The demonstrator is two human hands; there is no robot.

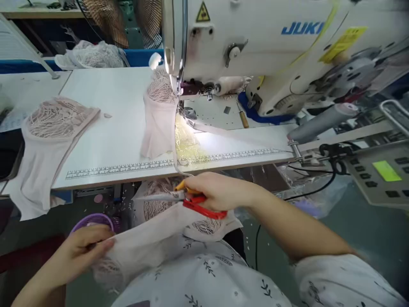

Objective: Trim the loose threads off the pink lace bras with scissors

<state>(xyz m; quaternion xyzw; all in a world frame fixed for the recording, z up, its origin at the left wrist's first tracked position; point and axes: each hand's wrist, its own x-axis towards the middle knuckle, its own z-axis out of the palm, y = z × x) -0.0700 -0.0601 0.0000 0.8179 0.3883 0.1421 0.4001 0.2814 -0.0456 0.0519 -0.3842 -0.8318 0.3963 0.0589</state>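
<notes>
My right hand [220, 192] is closed round a pair of scissors [204, 209] with red and orange handles, the blades pointing left. Pinched in my left hand [79, 251] is the edge of a pale pink fabric piece [150, 230] with lace parts. This piece stretches across my lap toward the scissors, below the table's front edge. Another pale lace piece [159, 115] lies beside the sewing machine's needle area [179, 91]. From there a narrow strip [175, 149] hangs over the table edge near my right hand.
The white sewing table [111, 149] has a ruler strip along its front. A finished-looking lace piece [57, 132] drapes over its left end. At the right stand a grey roller [322, 121] and a control panel [377, 170]. A purple-rimmed basket [96, 217] is below left.
</notes>
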